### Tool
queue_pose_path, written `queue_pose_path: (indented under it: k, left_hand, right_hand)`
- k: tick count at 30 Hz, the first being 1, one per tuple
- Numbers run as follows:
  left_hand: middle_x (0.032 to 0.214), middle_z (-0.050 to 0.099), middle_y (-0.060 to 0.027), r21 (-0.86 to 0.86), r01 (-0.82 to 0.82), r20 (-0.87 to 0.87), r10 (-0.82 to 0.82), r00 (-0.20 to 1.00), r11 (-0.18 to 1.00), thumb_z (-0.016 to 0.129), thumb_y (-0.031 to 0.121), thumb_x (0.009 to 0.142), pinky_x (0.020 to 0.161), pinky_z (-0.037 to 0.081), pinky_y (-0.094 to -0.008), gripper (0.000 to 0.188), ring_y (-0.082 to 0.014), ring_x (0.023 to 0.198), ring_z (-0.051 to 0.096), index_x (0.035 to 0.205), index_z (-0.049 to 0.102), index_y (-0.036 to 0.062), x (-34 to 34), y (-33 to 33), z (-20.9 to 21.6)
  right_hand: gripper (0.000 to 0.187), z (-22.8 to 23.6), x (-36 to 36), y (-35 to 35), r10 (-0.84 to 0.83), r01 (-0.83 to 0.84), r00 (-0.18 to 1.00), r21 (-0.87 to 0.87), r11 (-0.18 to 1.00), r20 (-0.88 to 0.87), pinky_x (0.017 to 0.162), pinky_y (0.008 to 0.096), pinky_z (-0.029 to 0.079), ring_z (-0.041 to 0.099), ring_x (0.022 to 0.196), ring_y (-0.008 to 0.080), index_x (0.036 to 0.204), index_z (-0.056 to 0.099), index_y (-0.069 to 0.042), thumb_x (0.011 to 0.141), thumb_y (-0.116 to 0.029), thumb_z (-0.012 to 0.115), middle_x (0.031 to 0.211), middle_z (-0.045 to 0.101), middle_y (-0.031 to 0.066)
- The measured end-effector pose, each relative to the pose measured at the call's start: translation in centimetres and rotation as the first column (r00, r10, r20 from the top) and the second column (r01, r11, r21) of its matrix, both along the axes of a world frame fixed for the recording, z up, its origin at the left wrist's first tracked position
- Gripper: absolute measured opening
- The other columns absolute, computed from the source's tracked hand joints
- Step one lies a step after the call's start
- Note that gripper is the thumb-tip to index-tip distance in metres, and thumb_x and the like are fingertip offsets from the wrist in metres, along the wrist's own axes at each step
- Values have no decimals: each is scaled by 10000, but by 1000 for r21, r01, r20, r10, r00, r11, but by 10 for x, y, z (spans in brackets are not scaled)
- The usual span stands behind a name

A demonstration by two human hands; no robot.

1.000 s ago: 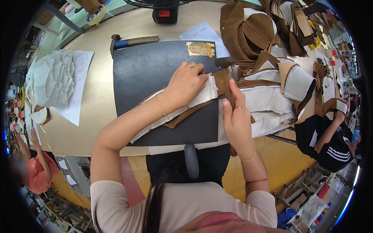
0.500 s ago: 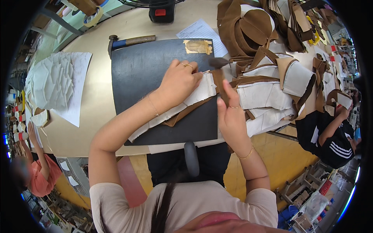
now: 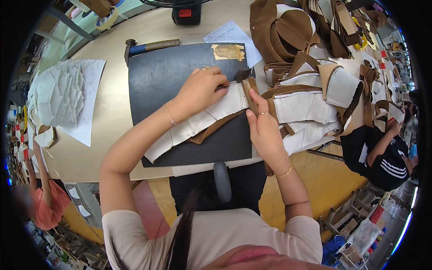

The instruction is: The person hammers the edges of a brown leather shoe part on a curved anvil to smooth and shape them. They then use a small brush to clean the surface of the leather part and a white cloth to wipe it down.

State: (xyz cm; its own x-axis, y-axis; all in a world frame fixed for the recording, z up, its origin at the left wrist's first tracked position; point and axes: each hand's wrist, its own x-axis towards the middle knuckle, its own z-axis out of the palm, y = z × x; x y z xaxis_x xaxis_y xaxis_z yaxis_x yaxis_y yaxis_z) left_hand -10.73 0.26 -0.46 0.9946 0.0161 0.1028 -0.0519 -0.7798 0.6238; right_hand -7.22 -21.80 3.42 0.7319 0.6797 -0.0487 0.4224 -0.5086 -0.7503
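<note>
My left hand [image 3: 198,92] pinches the upper edge of a long strip of white-backed brown material [image 3: 229,103], which lies slantwise over a black board [image 3: 157,76]. Part of the brown side [image 3: 213,128] shows below the white. My right hand [image 3: 265,130] is wrapped round the wooden handle of a hammer [image 3: 250,92]. Its dark head is low over the right end of the strip, close to my left fingertips. Whether the head touches the strip I cannot tell.
A second hammer [image 3: 153,47] lies behind the board. Stacked white pieces [image 3: 58,94] sit on paper at left. Brown and white pieces [image 3: 306,108] are heaped at right, near a written sheet [image 3: 234,40]. Co-workers sit at left [image 3: 49,204] and right [image 3: 375,153].
The hammer in my right hand has come down and left, nearer the strip. My left hand has shifted slightly left along the strip's edge.
</note>
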Motion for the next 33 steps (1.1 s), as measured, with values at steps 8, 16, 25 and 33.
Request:
queue_pose_path:
  k: [8,16,25,33]
  left_hand:
    - [931,628,-31,378,9,176,-81,981,926,685,140,849,804,426,-349,98,-202,891,593,911,747,98,-12,-12,-2]
    - [941,630,-62,25,-53,34,53,998,998,694,150,849,836,454,-364,132,-235,918,600,961,742,100,-8,-5,-4]
    - [928,626,-60,215,3,157,-37,987,977,699,139,848,775,475,-362,107,-245,875,611,925,732,72,-20,-5,-1]
    - [920,618,-87,170,-35,169,6,986,985,697,147,848,782,491,-409,113,-274,874,611,899,710,46,-20,-9,-2]
  right_hand:
    - [453,1,-4,5,-11,2,997,-131,991,-74,800,491,522,630,956,474,1459,359,-37,1030,-131,472,1254,596,268]
    - [476,-8,-9,4,32,-34,999,-153,988,-18,804,511,519,632,966,466,1468,344,-45,1018,-117,481,1243,615,241]
    - [471,1,-18,10,27,-33,994,61,998,102,709,529,508,629,823,489,1479,312,-64,1037,-134,458,1095,639,295]
    - [483,-1,-14,9,81,-97,978,74,993,192,757,540,510,640,901,479,1482,302,-43,1032,-123,457,1170,626,291]
